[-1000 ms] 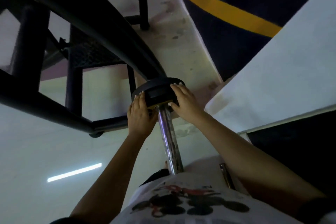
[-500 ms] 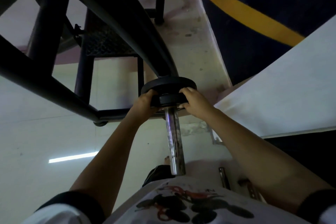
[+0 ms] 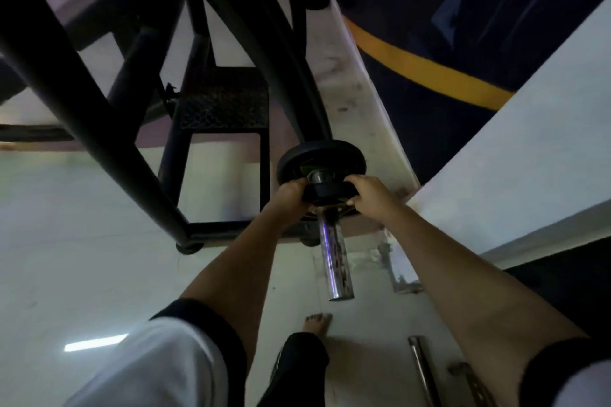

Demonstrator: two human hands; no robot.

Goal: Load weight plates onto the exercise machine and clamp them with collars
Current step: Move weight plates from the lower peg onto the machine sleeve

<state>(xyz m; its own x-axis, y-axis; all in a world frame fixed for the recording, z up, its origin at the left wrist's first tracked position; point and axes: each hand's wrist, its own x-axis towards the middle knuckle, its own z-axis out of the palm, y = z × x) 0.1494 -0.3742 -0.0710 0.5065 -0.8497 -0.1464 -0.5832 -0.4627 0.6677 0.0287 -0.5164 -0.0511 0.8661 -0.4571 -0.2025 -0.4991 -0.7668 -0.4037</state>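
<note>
A chrome sleeve (image 3: 335, 261) sticks out toward me from the black machine frame (image 3: 99, 129). A black round weight plate (image 3: 322, 155) sits far up the sleeve against the frame arm. In front of it is a smaller black plate (image 3: 327, 192) on the sleeve. My left hand (image 3: 291, 193) grips its left rim and my right hand (image 3: 370, 193) grips its right rim. The fingers hide parts of the rim. No collar is visible.
Pale tiled floor (image 3: 66, 258) lies below, with my bare foot (image 3: 317, 322) near the sleeve's end. Metal bars (image 3: 420, 367) lie on the floor at the lower right. A white wall edge (image 3: 529, 149) and a dark surface with a yellow stripe (image 3: 429, 73) stand to the right.
The view has tilted down, so more floor and the sleeve's free end show. Both hands have shifted from pressing the plate's face to gripping its rim, and the plate sits farther up the sleeve.
</note>
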